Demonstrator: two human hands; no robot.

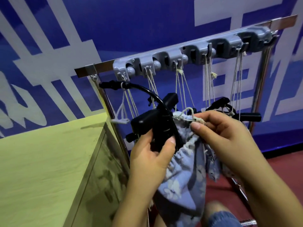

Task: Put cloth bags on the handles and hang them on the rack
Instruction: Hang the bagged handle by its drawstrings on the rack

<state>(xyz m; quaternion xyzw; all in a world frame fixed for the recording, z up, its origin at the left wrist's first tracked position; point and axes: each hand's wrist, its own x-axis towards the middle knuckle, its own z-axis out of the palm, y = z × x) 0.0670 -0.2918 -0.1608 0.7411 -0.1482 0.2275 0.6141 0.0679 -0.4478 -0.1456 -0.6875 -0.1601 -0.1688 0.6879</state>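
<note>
Nearest the lens: blue floral cloth bag (183,174), soft and light, mouth gathered round a black handle (154,126). Left hand (152,154) grips the handle's rigid body; right hand (224,131) pinches the drawstring (188,116) at the bag's mouth. Judgement: cloth limp, cord thin and slippery; best taken by the cord loop for hooking. Grey rack (193,51) above already carries several corded handles, whose hanging strings crowd the approach. Yellow-green tabletop (49,158) stands left.
</note>
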